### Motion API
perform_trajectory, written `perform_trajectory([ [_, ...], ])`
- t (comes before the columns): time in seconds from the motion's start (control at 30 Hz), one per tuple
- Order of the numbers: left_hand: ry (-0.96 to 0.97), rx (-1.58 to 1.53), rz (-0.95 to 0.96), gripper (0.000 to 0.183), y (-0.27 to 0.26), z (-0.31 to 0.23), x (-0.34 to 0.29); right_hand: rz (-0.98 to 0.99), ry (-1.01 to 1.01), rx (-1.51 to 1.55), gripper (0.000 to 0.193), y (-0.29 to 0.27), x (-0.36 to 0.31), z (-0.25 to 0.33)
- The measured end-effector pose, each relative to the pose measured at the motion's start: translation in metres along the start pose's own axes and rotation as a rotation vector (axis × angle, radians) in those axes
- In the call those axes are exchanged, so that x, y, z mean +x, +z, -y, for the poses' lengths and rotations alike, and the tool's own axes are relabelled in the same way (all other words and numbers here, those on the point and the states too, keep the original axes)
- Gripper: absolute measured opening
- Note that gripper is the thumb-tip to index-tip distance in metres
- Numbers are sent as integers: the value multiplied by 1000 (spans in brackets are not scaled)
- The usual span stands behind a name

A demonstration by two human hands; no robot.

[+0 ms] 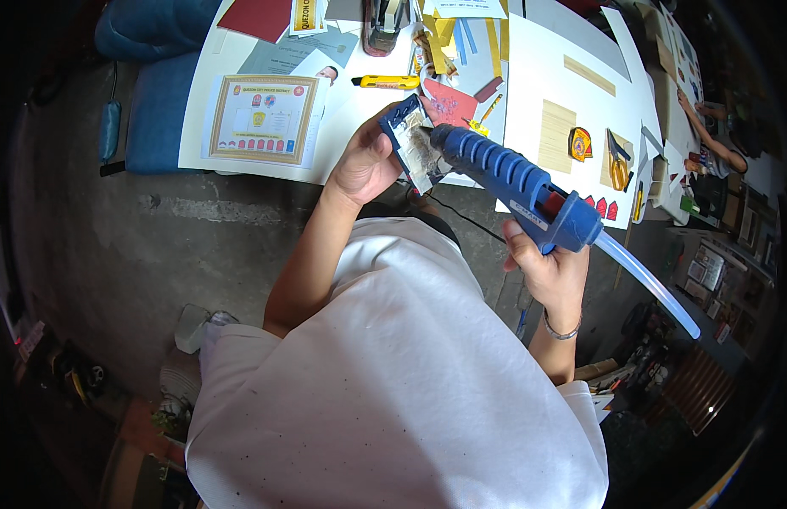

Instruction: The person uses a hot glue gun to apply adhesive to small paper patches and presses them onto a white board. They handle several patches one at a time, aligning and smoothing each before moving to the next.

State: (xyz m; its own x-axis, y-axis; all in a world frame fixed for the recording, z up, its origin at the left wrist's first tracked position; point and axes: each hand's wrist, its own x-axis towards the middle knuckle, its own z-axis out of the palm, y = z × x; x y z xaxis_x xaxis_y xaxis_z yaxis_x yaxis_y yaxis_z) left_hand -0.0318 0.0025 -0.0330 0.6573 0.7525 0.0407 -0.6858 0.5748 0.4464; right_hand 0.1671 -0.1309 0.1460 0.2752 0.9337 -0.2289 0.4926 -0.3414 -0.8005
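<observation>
My right hand [550, 271] is wrapped round the handle of a blue hot glue gun [499, 174]. A long translucent glue stick [652, 284] sticks out of the gun's back end. My left hand [365, 161] holds a small flat piece with a dark blue edge and a whitish, rough-looking face [421, 153]. The gun's dark nozzle points at this piece and overlaps it in the picture; I cannot tell whether they touch. Both are in front of the near table edge.
On the white table [326, 174] lie a framed-style certificate [259, 119], a yellow cutter knife [389, 82], a red sheet [450, 103], yellow-handled snips [618, 161] and an orange-black emblem [580, 144]. A dark stapler-like tool [385, 30] stands farther back. Another person's arm [716, 140] reaches over a table at the right.
</observation>
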Motion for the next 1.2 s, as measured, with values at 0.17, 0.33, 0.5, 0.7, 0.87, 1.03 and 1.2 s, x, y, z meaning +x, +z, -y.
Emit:
perform_trajectory([
  [0.17,-2,-11,-5,92,6,-3,0,-63,86,14,32,-2,-4,2],
  [0.33,-9,-68,-28,94,9,-3,-1,-84,76,9,32,0,-5,0],
  [0.5,9,-114,-26,95,8,-4,0,-59,100,-8,33,-2,-10,0],
  [0.7,40,-117,-59,100,2,-2,-3,-17,104,-63,31,-1,-11,5],
  [0.87,185,-64,-103,95,-23,-11,1,42,-7,-124,28,-7,-16,-3],
  [1.03,467,123,-161,85,-55,-92,-12,32,163,163,25,18,3,-68],
  [1.2,541,201,-207,82,-62,-154,-48,-343,181,359,34,111,65,-183],
])
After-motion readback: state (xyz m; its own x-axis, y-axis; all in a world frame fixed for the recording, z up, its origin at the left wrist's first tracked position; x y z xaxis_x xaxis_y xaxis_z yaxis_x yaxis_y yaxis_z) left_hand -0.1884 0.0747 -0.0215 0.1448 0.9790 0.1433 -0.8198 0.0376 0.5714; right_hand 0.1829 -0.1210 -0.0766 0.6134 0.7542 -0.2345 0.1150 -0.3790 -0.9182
